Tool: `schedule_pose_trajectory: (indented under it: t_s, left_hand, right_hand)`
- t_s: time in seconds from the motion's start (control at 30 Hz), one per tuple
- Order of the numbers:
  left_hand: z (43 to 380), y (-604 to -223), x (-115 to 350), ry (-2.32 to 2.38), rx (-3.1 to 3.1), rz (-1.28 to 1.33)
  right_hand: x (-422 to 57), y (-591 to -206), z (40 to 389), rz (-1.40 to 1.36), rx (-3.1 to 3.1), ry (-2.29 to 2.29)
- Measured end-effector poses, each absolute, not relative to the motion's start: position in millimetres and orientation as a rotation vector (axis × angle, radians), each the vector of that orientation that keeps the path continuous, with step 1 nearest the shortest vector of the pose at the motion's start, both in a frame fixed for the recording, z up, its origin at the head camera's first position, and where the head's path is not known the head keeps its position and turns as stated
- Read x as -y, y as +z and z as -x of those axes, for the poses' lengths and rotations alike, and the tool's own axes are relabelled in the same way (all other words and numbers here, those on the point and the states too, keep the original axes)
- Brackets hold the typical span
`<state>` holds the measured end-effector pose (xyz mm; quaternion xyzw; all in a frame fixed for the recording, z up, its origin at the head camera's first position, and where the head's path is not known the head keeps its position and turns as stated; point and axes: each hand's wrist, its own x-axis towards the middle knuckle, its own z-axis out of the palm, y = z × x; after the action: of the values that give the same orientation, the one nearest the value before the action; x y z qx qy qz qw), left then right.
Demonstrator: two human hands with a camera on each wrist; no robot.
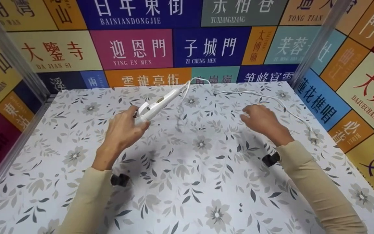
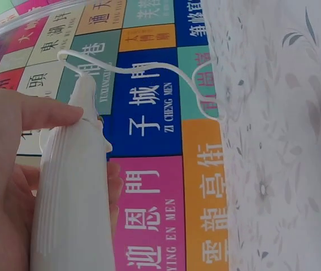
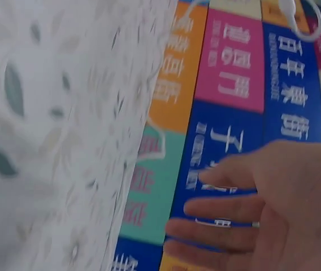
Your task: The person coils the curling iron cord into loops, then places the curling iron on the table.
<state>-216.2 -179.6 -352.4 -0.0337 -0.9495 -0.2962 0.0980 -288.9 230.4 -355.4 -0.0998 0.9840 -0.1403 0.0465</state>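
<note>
In the head view my left hand [image 1: 125,126] grips a white corded hair iron [image 1: 161,103] by its wide end, above the left part of the table. Its slim end points away from me and to the right, with a gold-coloured strip on its side. The left wrist view shows the iron's ridged white casing [image 2: 73,192], the thumb lying along it and fingertips showing past its far side. My right hand [image 1: 261,120] hovers over the right side of the table, its fingers loosely bent with nothing in them.
From the iron's slim end a white cord [image 1: 255,93] loops up and runs along the back of the table to a plug [image 1: 312,136] at the right edge. A floral cloth covers the table [image 1: 187,182]. Panels with colourful lettering [image 1: 131,48] stand behind and at both sides.
</note>
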Motion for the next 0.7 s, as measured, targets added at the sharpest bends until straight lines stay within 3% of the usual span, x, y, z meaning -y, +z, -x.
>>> schedule_pose_trajectory:
  t_s: [0.33,0.7]
  left_hand:
    - [212,-350,160,-0.779,2.683,0.24]
    - [210,-350,145,-0.85,2.731,0.395]
  right_hand:
    - [-171,-362,264,0.499,-2.922,-0.784]
    - [-141,-378,273,0.809,-2.514,-1.429]
